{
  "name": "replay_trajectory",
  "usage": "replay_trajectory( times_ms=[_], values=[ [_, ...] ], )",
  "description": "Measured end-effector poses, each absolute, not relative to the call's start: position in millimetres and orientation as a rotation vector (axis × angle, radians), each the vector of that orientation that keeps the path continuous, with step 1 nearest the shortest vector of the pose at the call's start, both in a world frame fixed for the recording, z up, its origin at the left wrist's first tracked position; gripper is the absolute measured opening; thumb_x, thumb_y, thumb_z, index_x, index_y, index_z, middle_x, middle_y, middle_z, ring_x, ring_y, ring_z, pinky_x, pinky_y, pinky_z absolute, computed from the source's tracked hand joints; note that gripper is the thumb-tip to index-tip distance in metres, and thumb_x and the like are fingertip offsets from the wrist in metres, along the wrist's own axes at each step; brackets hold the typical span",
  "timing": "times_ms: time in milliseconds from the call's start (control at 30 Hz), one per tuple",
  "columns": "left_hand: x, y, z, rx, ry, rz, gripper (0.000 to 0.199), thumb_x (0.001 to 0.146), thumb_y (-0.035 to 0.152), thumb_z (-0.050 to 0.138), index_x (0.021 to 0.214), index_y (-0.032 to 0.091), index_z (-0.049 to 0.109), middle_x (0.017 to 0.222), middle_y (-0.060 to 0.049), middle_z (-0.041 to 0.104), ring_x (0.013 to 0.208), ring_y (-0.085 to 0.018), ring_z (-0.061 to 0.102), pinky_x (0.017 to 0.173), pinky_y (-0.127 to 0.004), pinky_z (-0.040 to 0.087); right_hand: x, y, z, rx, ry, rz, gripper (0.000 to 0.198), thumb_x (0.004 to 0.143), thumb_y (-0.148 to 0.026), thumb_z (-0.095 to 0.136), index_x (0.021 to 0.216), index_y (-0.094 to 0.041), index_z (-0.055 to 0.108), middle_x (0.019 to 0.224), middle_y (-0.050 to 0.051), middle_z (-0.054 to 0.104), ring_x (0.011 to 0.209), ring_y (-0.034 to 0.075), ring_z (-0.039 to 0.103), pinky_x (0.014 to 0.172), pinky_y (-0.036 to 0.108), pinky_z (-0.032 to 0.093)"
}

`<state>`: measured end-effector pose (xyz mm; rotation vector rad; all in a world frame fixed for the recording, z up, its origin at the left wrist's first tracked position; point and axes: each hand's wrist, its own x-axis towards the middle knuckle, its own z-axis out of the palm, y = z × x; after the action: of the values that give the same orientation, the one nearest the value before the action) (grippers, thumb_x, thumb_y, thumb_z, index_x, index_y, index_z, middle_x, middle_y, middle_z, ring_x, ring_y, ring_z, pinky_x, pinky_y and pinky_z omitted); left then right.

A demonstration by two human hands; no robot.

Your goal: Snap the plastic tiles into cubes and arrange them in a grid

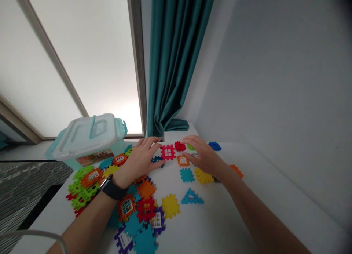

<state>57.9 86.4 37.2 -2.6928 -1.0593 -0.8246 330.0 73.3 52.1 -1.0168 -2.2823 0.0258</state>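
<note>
Pink window piece [168, 152] is seen on table [195, 224], bracketed at its left edge by left hand [139, 160], thumb and fingers spread; grip can't be told. Right hand [205, 156] is held wide by red piece [180, 146]. Box label [95, 157] can't be read.

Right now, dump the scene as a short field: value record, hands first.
left_hand: fingers at left edge of pinkish-red square plastic window piece, contact unclear
right_hand: thumb and index finger apart, beside red toothed plastic piece, contact unclear
nearer_camera: teal square toothed plastic piece; blue triangular plastic piece
left_wrist: dark-banded watch
surface: white table
container: pale teal plastic box, lid on
backdrop: teal fabric curtain
</note>
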Motion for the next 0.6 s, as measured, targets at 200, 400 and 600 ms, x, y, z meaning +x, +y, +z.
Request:
replay_trajectory(
  times_ms=[200,400,600],
  values=[
    [63,85,32,-2.656,-1.036,-0.820,0.035,0.089,0.037,0.070,0.116,0.019,0.058,0.131,-0.015,0.058,0.121,-0.034,0.057,0.099,-0.051,0.049,306,63,42,-0.993,-2.376,-0.035,0.036,0.094,-0.027,0.064,0.129,-0.023,0.058,0.131,0.014,0.062,0.123,0.031,0.059,0.106,0.053,0.051],
    [68,82,34,-2.669,-1.021,-0.847,0.034,0.089,0.036,0.068,0.116,0.018,0.057,0.129,-0.015,0.059,0.120,-0.033,0.058,0.099,-0.049,0.050,304,64,36,-1.006,-2.359,-0.080,0.036,0.094,-0.029,0.064,0.128,-0.020,0.056,0.132,0.015,0.061,0.124,0.031,0.058,0.106,0.053,0.051],
    [75,81,23,-2.701,-1.041,-0.915,0.034,0.087,0.034,0.068,0.115,0.018,0.057,0.125,-0.014,0.061,0.118,-0.032,0.059,0.100,-0.047,0.050,305,66,35,-0.998,-2.402,-0.095,0.034,0.094,-0.030,0.066,0.125,-0.020,0.058,0.123,0.014,0.067,0.118,0.032,0.061,0.104,0.054,0.051]
  ],
)
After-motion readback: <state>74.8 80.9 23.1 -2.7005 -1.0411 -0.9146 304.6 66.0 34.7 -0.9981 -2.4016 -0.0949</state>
